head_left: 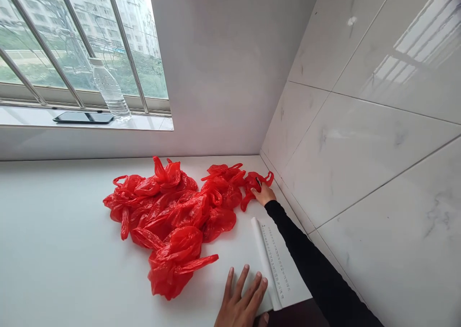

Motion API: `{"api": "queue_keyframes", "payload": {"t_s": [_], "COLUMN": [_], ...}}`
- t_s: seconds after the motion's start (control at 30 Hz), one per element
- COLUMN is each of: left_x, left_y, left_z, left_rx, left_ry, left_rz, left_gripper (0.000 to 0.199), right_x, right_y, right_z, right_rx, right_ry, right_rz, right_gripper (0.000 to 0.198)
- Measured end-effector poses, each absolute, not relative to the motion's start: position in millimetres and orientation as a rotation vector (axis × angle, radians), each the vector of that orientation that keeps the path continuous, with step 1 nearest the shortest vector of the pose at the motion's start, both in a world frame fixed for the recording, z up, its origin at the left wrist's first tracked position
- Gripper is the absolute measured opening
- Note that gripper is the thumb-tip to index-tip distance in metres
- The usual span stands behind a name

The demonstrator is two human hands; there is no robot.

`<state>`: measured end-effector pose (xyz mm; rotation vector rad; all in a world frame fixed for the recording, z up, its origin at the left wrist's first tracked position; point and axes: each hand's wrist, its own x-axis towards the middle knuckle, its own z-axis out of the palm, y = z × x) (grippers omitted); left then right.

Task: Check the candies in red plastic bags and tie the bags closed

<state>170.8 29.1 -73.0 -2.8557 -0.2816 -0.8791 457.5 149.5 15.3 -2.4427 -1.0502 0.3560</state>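
Note:
My left hand (243,298) lies with its fingers spread at the table's front, beside the left edge of an open notebook (279,264). The notebook's page carries columns of small handwritten marks. At the far right of the table, my right hand (265,194) reaches out with its fingers curled around a slim dark pen (258,182). That hand is over a small crumpled red plastic bag (248,185) and appears to touch it; its fingertips are partly hidden. To the left spreads a heap of crumpled red plastic bags (173,207), some with knotted ends.
A white table (65,231) meets a tiled wall (378,163) on the right. On the window sill (151,123) at the back stand a clear water bottle (110,89), tilted in view, and a flat dark phone (84,118). Metal bars (126,43) cross the window.

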Motion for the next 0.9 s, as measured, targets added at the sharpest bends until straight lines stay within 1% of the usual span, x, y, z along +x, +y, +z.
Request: {"api": "queue_keyframes", "payload": {"t_s": [0.2,0.33,0.43,0.57,0.67,0.73,0.77,0.9], "left_x": [171,173,172,170,168,166,166,164], "left_y": [29,25,22,19,14,10,8,-2], "left_z": [-65,-62,-62,-61,-56,-53,-51,-44], "left_rx": [-2.896,-2.913,-2.937,-2.998,-3.088,-3.152,-3.181,-3.260], "left_ry": [-0.355,-0.409,-0.467,-0.519,-0.554,-0.594,-0.619,-0.739], "left_rz": [-1.116,-1.175,-1.199,-1.190,-1.160,-1.162,-1.170,-1.251], "left_gripper": [0.042,0.033,0.035,0.043,0.045,0.040,0.038,0.033], "right_x": [428,401,389,379,374,373,372,359], "right_y": [179,186,173,131,97,81,76,69], "right_z": [1,0,1,-8,-19,-22,-22,-8], "right_rx": [-2.291,-2.134,-2.056,-2.034,-2.049,-2.074,-2.085,-2.058], "right_ry": [-1.256,-1.326,-1.238,-1.090,-1.092,-1.131,-1.156,-1.281], "right_rz": [0.531,0.645,0.641,0.627,0.642,0.591,0.537,0.281], "right_gripper": [0.030,0.029,0.034,0.042,0.057,0.068,0.070,0.066]}}
